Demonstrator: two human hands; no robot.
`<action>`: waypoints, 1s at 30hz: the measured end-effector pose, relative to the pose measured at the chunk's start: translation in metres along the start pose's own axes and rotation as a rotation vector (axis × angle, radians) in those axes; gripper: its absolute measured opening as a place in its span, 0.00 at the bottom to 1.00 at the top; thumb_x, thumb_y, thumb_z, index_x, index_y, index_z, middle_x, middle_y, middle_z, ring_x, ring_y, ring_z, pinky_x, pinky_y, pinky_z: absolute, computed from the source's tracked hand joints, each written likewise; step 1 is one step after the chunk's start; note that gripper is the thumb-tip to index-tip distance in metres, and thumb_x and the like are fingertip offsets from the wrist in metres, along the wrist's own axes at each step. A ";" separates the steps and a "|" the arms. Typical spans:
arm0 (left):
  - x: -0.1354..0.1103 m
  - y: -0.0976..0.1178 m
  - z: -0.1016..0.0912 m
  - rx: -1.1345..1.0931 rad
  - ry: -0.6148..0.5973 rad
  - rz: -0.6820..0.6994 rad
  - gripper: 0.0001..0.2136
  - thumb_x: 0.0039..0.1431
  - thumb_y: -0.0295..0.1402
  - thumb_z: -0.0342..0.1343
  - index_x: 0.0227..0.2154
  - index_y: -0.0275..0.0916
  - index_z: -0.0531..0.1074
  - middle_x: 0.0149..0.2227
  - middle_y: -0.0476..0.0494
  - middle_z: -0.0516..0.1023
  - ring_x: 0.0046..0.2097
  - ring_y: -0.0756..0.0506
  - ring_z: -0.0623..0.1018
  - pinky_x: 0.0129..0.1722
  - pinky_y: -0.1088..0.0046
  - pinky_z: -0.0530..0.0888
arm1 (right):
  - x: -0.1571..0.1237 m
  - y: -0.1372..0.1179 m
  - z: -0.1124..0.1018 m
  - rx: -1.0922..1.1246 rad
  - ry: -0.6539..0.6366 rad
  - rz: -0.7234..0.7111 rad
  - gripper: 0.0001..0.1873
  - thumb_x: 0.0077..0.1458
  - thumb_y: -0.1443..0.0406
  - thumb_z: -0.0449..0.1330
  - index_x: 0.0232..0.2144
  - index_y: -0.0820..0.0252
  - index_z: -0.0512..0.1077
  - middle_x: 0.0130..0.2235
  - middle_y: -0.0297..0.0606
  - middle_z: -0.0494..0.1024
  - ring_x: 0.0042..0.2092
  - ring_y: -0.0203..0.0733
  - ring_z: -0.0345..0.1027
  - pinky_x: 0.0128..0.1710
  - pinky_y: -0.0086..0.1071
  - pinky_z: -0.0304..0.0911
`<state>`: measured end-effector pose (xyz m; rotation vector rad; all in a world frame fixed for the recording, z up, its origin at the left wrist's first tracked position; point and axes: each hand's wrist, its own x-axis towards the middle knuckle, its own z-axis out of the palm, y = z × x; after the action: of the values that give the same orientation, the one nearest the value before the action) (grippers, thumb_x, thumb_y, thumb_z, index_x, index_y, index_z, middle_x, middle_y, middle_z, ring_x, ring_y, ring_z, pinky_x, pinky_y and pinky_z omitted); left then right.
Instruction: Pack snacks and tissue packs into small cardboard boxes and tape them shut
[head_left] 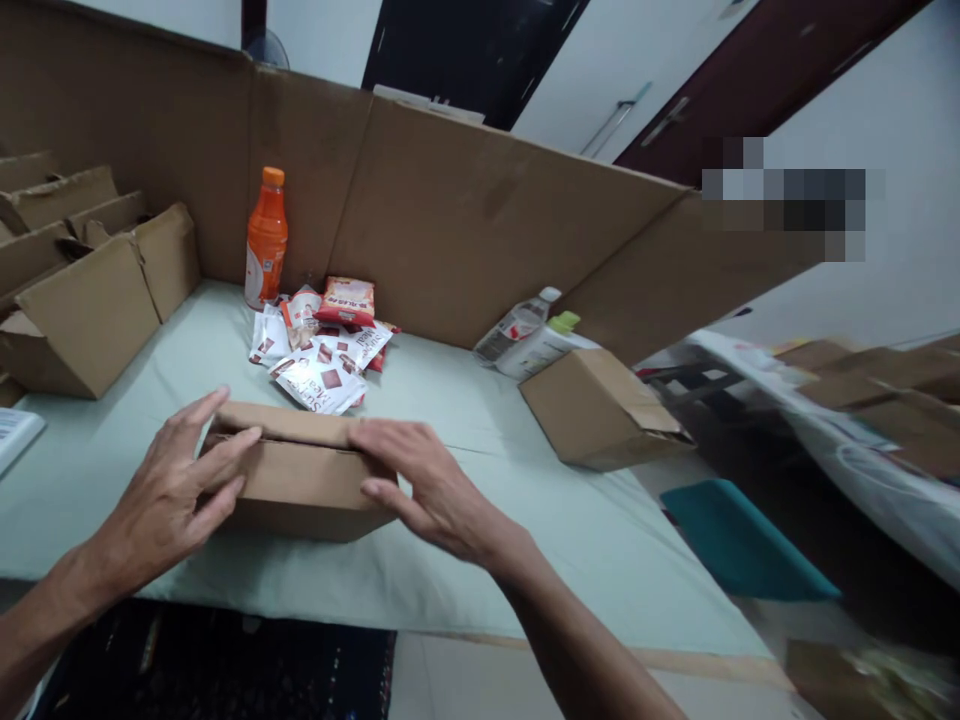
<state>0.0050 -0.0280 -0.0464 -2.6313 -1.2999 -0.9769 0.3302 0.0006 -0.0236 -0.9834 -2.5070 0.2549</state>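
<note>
A small brown cardboard box (304, 480) sits near the front edge of the table, its top flaps folded nearly closed with a narrow gap along them. My left hand (176, 480) touches the box's left end, fingers spread and open, some fingertips resting on the top. At the opposite end my right hand (420, 480) is closed around the upper right corner, fingers over the top and thumb on the near side. Just behind the box lie silver-white snack packets (322, 375) and a red packet (347, 300). What the box holds is hidden.
An orange drink bottle (266, 240) stands by the cardboard wall (465, 190). Several open boxes (105, 310) occupy the left. To the right are a clear bottle (517, 325), a white bottle with a green cap (544, 345) and another cardboard box (600, 410), near the table's right edge.
</note>
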 end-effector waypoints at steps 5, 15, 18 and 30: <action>0.000 -0.003 0.006 -0.022 -0.055 0.072 0.18 0.71 0.27 0.47 0.59 0.35 0.73 0.62 0.34 0.74 0.67 0.35 0.69 0.67 0.56 0.70 | -0.017 -0.001 0.005 -0.075 -0.094 -0.038 0.31 0.71 0.53 0.55 0.71 0.55 0.62 0.68 0.49 0.70 0.68 0.56 0.62 0.63 0.55 0.63; -0.001 -0.026 0.011 -0.028 -0.028 0.118 0.22 0.71 0.32 0.47 0.66 0.48 0.67 0.64 0.41 0.72 0.66 0.33 0.69 0.64 0.50 0.70 | 0.029 0.019 0.012 -0.134 -0.347 -0.095 0.42 0.56 0.41 0.67 0.68 0.42 0.67 0.76 0.47 0.52 0.75 0.68 0.40 0.67 0.63 0.50; 0.000 -0.028 0.012 -0.025 -0.007 0.127 0.24 0.71 0.33 0.47 0.68 0.53 0.64 0.64 0.44 0.72 0.65 0.32 0.70 0.64 0.49 0.70 | 0.030 0.016 0.006 -0.157 -0.356 -0.102 0.39 0.58 0.46 0.68 0.68 0.42 0.67 0.76 0.49 0.53 0.74 0.66 0.46 0.63 0.59 0.54; 0.022 0.018 0.046 -0.238 -0.094 0.160 0.25 0.72 0.34 0.49 0.69 0.62 0.62 0.69 0.48 0.66 0.68 0.34 0.70 0.64 0.51 0.75 | -0.084 -0.013 -0.020 -0.236 -0.187 0.084 0.40 0.61 0.50 0.64 0.70 0.58 0.62 0.73 0.54 0.61 0.71 0.62 0.55 0.60 0.56 0.61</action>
<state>0.0518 -0.0100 -0.0670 -2.9373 -1.0250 -1.0541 0.3863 -0.0658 -0.0289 -1.2099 -2.7146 0.0796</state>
